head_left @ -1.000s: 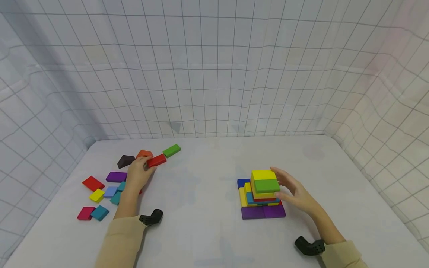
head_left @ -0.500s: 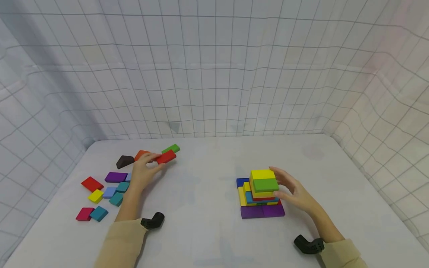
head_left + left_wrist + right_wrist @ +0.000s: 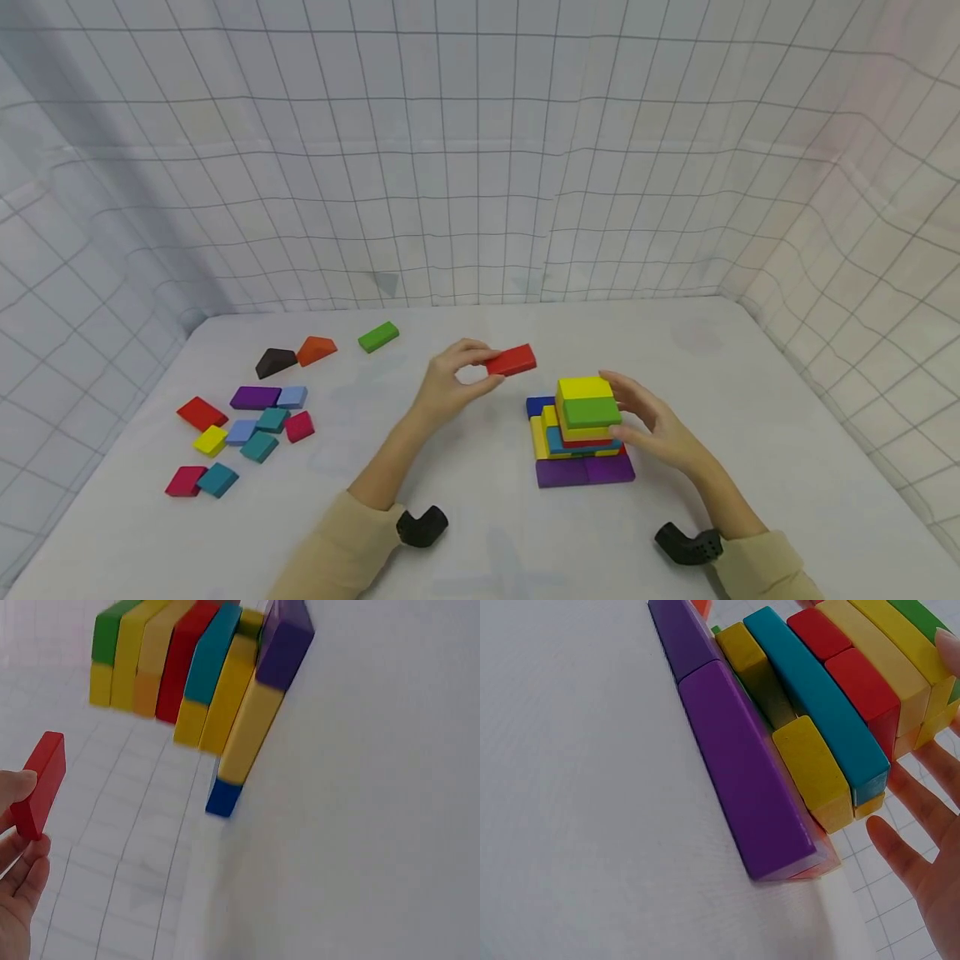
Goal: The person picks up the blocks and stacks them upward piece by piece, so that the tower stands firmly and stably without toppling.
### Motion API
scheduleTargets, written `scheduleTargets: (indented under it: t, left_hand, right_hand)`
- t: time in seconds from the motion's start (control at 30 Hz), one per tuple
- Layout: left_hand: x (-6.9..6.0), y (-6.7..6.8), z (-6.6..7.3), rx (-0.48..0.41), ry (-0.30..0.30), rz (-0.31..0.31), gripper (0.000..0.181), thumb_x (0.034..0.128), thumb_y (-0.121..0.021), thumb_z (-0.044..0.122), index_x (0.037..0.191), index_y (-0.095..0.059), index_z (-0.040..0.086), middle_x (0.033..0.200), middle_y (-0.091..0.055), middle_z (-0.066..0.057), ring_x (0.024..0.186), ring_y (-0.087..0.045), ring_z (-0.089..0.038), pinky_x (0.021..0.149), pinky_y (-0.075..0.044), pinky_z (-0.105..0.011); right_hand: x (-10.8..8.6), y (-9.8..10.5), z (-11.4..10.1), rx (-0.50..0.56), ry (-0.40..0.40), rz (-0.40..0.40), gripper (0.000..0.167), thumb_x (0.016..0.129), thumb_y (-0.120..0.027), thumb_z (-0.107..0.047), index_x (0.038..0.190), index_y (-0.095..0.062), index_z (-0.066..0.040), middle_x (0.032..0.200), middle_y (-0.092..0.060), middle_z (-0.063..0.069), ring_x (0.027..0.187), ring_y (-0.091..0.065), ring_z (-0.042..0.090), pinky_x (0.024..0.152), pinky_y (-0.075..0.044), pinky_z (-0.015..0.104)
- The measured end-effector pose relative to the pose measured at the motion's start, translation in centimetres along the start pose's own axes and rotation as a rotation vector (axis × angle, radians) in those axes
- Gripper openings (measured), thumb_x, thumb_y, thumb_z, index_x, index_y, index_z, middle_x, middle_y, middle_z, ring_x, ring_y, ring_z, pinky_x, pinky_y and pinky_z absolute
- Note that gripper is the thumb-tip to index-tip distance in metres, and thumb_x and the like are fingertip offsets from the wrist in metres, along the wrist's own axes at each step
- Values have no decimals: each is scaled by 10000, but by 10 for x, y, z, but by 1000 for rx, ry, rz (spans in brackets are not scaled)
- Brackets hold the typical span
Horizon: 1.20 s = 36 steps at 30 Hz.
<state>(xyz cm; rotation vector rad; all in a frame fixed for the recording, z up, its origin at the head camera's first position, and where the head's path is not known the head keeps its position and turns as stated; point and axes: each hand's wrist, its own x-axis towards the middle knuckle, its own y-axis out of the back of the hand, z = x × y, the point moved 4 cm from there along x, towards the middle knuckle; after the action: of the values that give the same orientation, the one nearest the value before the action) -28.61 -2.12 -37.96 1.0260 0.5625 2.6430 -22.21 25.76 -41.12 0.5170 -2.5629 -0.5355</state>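
My left hand (image 3: 442, 390) pinches a red block (image 3: 512, 360) between thumb and fingertips, raised above the table to the left of a stepped stack of colored blocks (image 3: 561, 473). The left wrist view also has this red block (image 3: 43, 784), with the thumb on one side and fingers on the other. My right hand (image 3: 663, 427) lies around the stack's right side, fingers extended. In the right wrist view its thumb (image 3: 949, 651) touches the upper blocks by the green block (image 3: 922, 616). Purple blocks (image 3: 739, 772) form the stack's front base; a yellow block (image 3: 585, 388) tops it.
Loose blocks lie at the left of the white table (image 3: 450, 533), among them a purple block (image 3: 255, 397), a black block (image 3: 276, 362), an orange block (image 3: 317, 350) and a green block (image 3: 378, 337). A grid-patterned curtain (image 3: 480, 183) encloses the back and sides.
My left hand has lifted the red block from the loose pieces and carried it right, near the stack. My right hand has stayed at the stack.
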Motion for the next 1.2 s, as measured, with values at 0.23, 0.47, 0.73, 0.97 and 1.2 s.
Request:
scheduleTargets:
  t: [0.23, 0.47, 0.73, 0.97, 1.2]
  left_hand:
    - [12, -41, 31, -74, -67, -95, 286, 780, -722, 105, 1048, -673, 19, 1011, -613, -69, 922, -566, -180, 823, -494, -246]
    - [17, -62, 42, -63, -117, -175, 295, 793, -708, 100, 1060, -656, -13, 1005, -589, -82, 927, -559, -175, 825, -481, -209]
    - [16, -68, 45, -36, -110, -201, 294, 795, -706, 101, 1062, -656, -10, 1008, -582, -78, 930, -548, -174, 815, -485, -213]
    - [16, -72, 44, -53, -84, -224, 319, 797, -706, 127, 1082, -652, -6, 1026, -582, -82, 949, -540, -180, 817, -503, -349]
    - [16, -74, 44, -72, -80, -215, 319, 797, -704, 118, 1085, -649, -7, 1034, -581, -93, 963, -543, -197, 823, -499, -384]
  right_hand:
    - [1, 0, 1, 10, -4, -2, 647, 828, -568, 46, 1410, -298, -44, 1371, -415, 90, 1194, -432, 67, 943, -386, 214]
    - [0, 1, 1, 8, -7, -12, 667, 827, -568, 46, 1420, -283, -64, 1358, -431, -5, 1198, -431, 75, 944, -391, 241]
    - [0, 1, 2, -1, -14, -2, 684, 824, -574, 47, 1426, -271, -70, 1343, -441, 18, 1196, -429, 65, 946, -384, 225]
    - [-1, 0, 2, 8, 0, -7, 696, 822, -567, 66, 1429, -250, -52, 1338, -436, -39, 1184, -431, 62, 948, -371, 199]
    - [-1, 1, 2, 9, -10, -9, 692, 827, -562, 67, 1430, -243, -47, 1347, -421, -75, 1178, -435, 59, 951, -374, 208]
